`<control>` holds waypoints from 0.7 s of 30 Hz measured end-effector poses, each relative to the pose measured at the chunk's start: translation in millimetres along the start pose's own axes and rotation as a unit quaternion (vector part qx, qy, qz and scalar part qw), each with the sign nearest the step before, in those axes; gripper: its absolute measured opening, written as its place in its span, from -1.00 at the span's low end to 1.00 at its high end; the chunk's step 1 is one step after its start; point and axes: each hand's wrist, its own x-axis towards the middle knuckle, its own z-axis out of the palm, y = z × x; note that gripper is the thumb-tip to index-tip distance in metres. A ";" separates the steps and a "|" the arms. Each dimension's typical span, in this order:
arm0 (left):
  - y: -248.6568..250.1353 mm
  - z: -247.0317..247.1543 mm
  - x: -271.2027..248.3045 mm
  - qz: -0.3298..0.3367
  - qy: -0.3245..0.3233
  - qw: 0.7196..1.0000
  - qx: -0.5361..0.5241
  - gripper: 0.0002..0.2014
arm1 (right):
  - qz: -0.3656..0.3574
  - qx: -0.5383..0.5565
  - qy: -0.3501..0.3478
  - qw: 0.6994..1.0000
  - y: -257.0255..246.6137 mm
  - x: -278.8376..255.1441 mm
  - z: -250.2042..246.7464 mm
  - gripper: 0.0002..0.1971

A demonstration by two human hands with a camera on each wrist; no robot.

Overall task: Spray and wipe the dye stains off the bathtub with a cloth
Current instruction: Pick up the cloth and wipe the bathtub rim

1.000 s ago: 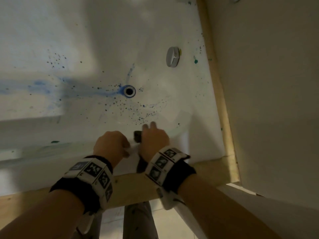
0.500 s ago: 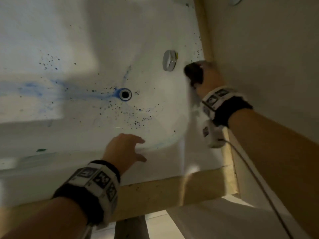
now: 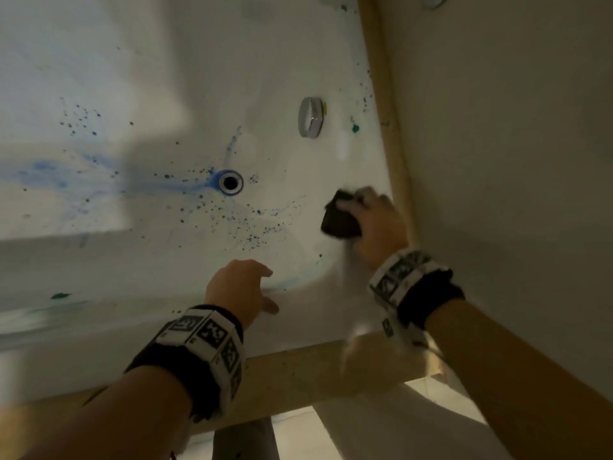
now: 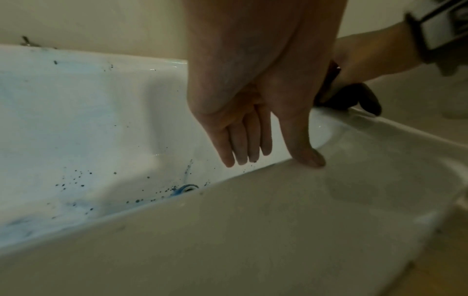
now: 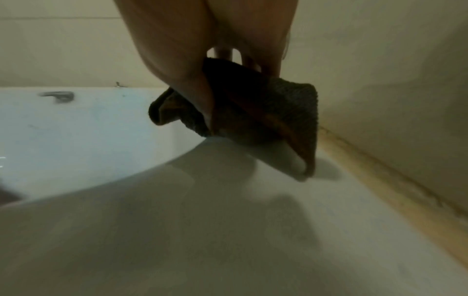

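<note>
Right hand [image 3: 374, 224], gripping dark cloth [image 3: 340, 219], has swept back from the overflow end to the tub [image 3: 199, 78] rim's near corner; left hand [image 3: 240, 287] released, fingers straight, thumb on rim; wiping under way, blue stains [image 3: 185, 189] around drain remain.

Your head camera looks steeply down into the bathtub [image 3: 232, 78], its drain [image 3: 229, 182] near centre. Your left wrist camera sits low over the near rim, facing across at the drain [image 4: 188, 188]. Your right wrist camera hovers close above the rim's corner [image 5: 228, 230], facing along the tub.
</note>
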 end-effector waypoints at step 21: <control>-138.3 -85.9 -92.8 -0.067 0.166 0.980 -0.085 -0.60 | 0.151 0.354 -0.011 0.923 -153.8 21.1 -53.7 -0.57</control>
